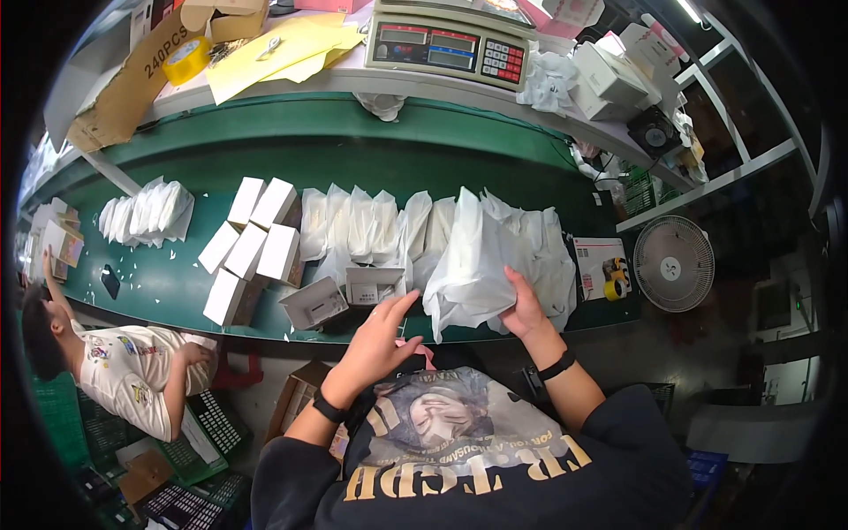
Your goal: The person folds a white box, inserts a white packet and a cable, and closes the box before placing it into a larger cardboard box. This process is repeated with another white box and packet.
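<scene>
My right hand (523, 309) grips the lower edge of a white plastic bag (468, 265), holding it up at the near edge of the green conveyor belt (177, 283). My left hand (378, 340) hovers empty, fingers spread, just left of the bag and right below two open small white boxes (349, 291). Behind the bag lies a row of white bags (371, 221) and a heap of them (548, 252) to the right.
Several closed white boxes (252, 247) lie left of the open ones, more bags (150, 212) farther left. A weighing scale (450, 49), yellow paper and cardboard sit on the far shelf. Another person (115, 362) works at lower left. A fan (674, 263) stands right.
</scene>
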The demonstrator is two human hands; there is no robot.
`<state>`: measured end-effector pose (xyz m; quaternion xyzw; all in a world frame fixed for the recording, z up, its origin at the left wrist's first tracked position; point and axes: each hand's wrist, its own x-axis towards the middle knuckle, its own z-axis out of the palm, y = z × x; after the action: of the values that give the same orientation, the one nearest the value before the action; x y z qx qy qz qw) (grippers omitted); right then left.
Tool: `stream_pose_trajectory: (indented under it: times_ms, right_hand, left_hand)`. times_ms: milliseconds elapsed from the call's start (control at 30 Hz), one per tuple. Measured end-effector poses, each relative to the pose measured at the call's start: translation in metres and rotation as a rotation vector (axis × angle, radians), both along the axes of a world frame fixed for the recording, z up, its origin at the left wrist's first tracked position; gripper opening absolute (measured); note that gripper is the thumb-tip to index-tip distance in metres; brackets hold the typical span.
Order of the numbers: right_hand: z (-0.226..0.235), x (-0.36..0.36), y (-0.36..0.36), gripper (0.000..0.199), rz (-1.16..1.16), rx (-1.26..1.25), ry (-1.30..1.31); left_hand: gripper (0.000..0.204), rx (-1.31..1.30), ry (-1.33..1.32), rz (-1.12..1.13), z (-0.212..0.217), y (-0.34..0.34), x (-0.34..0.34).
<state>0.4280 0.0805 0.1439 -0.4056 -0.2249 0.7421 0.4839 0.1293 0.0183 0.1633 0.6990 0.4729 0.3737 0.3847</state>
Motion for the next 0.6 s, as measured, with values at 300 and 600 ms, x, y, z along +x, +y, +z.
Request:
stream_pose_trajectory:
  times_ms: [300, 600]
  right_hand:
    - [-0.064, 0.001, -0.023, 0.047, 0.265, -0.422, 0.112]
    - [-0.170, 0.034, -0.015, 0.046, 0.237, -0.710, 0.051]
  left_hand:
    - [0.047, 0.467, 0.323, -0.170, -0.026, 0.013, 0.028]
    - [0.010, 0.129, 0.271, -0.488, -0.090, -0.003, 0.032]
